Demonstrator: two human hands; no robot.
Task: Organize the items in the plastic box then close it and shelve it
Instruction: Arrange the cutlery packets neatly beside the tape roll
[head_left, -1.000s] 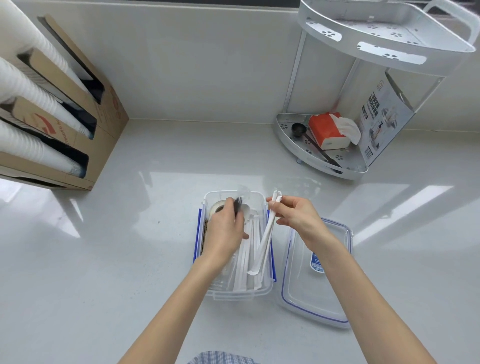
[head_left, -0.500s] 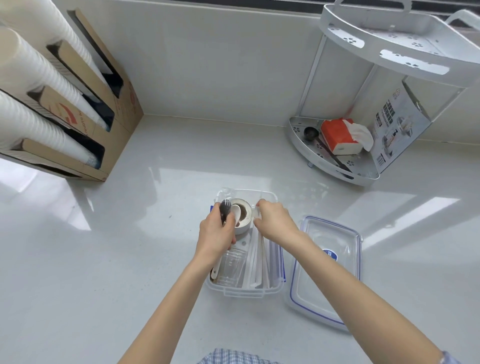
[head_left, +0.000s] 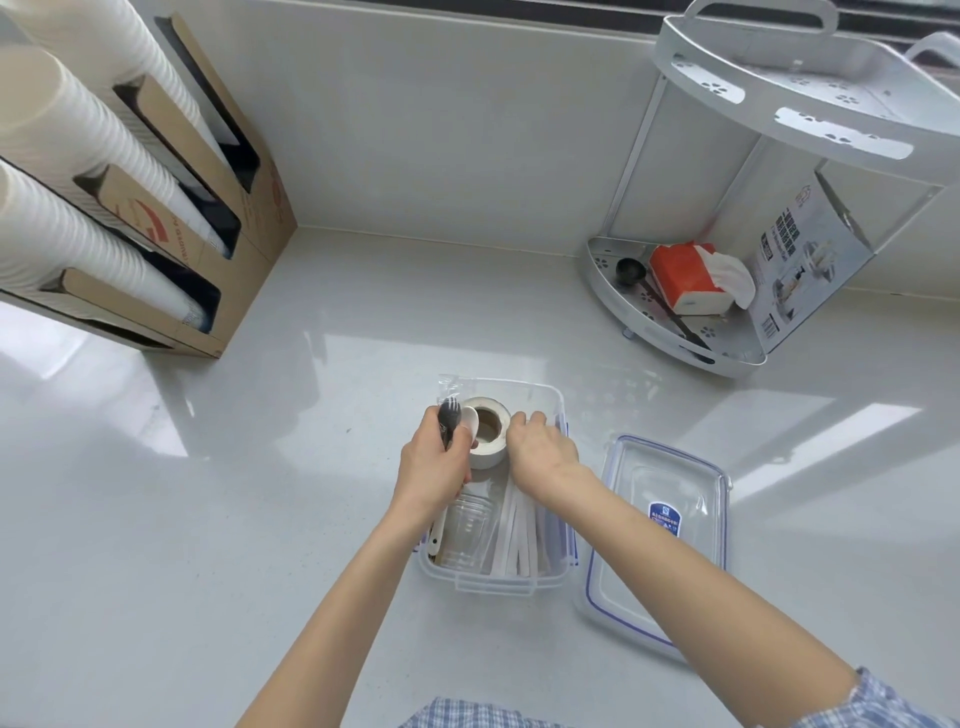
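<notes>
A clear plastic box (head_left: 548, 577) stands open on the white counter in front of me. Inside lie a roll of white tape (head_left: 487, 428), a clear cup (head_left: 465, 530) and several white wrapped straws (head_left: 517, 540). My left hand (head_left: 434, 467) is over the box's left side, closed around a black fork and a white spoon (head_left: 451, 420) that stick up past my fingers. My right hand (head_left: 540, 454) rests palm down inside the box, beside the tape roll, over the straws' far ends. The box's lid (head_left: 662, 540), clear with a blue seal, lies flat to the right.
A white two-tier corner shelf (head_left: 670, 332) stands at the back right; its lower tier holds an orange tissue pack (head_left: 685, 280), a black scoop and a printed carton. A cardboard dispenser (head_left: 228, 208) with stacks of white cups fills the back left.
My right hand carried the straws it held up down into the box and now lies flat over them. My left hand stayed at the box's left side with the cutlery.
</notes>
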